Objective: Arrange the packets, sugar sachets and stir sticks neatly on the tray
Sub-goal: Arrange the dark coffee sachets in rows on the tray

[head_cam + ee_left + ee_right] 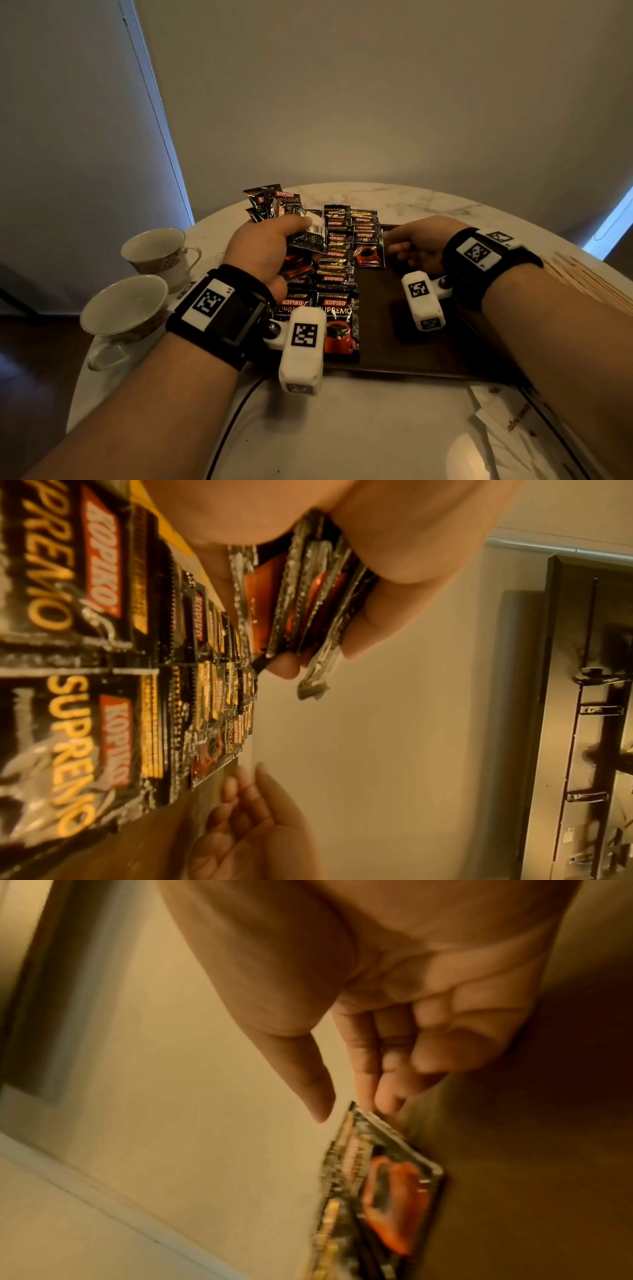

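The dark tray [411, 346] lies on the marble tabletop [359, 428], and every place here is given against it. Over its far-left part the left hand [263, 253] is curled around a fanned bundle of coffee packets [274, 205], thumb on top and fingers beneath; the left wrist view shows the packets edge-on in that grip, apparently kept as a supply to deal from. Down the tray's left half, two columns of laid packets [337, 274] overlap like shingles, so each brand strip stays readable and the rows stay compact. At the far end of the tray, the right hand [416, 245] has its fingertips [387, 1102] on the corner of the newest packet [368, 248], which starts a third column beside the other two; thumb and fingers are extended rather than clenched, apparently to nudge it square, though whether they pinch the corner cannot be told. The tray's right half is bare wood, probably space for the rest. Off the tray's right edge lie the stir sticks [575, 281]; near its front-right corner, white sugar sachets [507, 421] wait on the tabletop. Two teacups [137, 301] stand left of the tray.
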Motion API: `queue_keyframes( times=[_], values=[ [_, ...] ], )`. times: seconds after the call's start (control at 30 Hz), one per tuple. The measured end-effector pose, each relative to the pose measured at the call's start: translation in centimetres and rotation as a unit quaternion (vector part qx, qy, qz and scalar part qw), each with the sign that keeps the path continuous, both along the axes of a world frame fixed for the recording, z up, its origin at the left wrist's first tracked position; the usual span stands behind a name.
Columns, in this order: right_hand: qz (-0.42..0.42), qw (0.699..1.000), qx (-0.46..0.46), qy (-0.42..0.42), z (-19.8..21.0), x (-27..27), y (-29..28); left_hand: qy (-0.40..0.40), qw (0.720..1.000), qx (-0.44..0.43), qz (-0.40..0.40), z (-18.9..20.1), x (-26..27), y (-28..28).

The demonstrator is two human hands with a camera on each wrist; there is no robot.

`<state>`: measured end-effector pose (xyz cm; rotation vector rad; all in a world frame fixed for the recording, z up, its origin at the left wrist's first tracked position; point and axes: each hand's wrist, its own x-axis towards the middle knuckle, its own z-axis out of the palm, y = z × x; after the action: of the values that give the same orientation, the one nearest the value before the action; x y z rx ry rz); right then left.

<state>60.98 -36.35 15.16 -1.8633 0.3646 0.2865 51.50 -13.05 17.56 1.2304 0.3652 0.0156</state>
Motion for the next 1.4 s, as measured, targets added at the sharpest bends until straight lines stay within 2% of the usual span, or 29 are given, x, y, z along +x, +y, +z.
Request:
queue_keyframes(
  times=[0.1,0.2,0.3,0.53,0.8,0.9,1.03,1.1,1.17,1.2,1.27,1.4],
  values=[
    [0.004,0.994,0.102,-0.045,1.8,-1.9,0.0,-0.003,1.000,-0.002,-0.014,0.1,-0.2,-0.3],
    [0.135,0.971,0.184,-0.069,3.5,-5.4,1.4,-0.017,0.999,-0.011,-0.044,0.2,-0.7,-0.9],
    [0.217,0.953,0.195,-0.084,3.5,-7.4,2.9,-0.037,0.996,-0.016,-0.078,0.1,-1.1,-1.6],
    [0.177,0.948,0.249,-0.085,2.3,-7.2,3.1,-0.057,0.988,-0.044,-0.136,0.1,-1.2,-1.3],
    [0.141,0.925,0.341,-0.088,1.7,-6.6,2.9,-0.065,0.996,-0.037,-0.041,1.1,-1.3,-0.6],
    [0.119,0.934,0.311,-0.128,1.8,-6.7,3.1,-0.055,0.998,-0.024,-0.037,0.9,-1.2,-0.7],
    [0.119,0.935,0.250,-0.222,2.6,-7.1,3.4,-0.030,0.999,-0.011,-0.011,0.1,-0.5,-0.7],
    [0.169,0.940,0.118,-0.272,3.3,-7.4,3.2,-0.020,1.000,-0.012,-0.008,-0.1,-0.3,-0.8],
    [0.228,0.923,-0.026,-0.309,4.0,-8.0,3.1,-0.016,1.000,-0.017,-0.008,-0.2,-0.2,-0.6],
    [0.251,0.912,-0.065,-0.317,4.3,-8.4,3.1,-0.013,0.999,-0.028,-0.019,-0.1,-0.2,-0.6],
    [0.275,0.904,-0.087,-0.317,4.6,-9.0,3.5,-0.015,0.997,-0.056,-0.050,0.1,-0.5,-0.7],
    [0.250,0.906,-0.126,-0.317,4.3,-9.0,4.0,-0.054,0.991,-0.086,-0.090,0.4,-0.9,-1.0]
  ],
)
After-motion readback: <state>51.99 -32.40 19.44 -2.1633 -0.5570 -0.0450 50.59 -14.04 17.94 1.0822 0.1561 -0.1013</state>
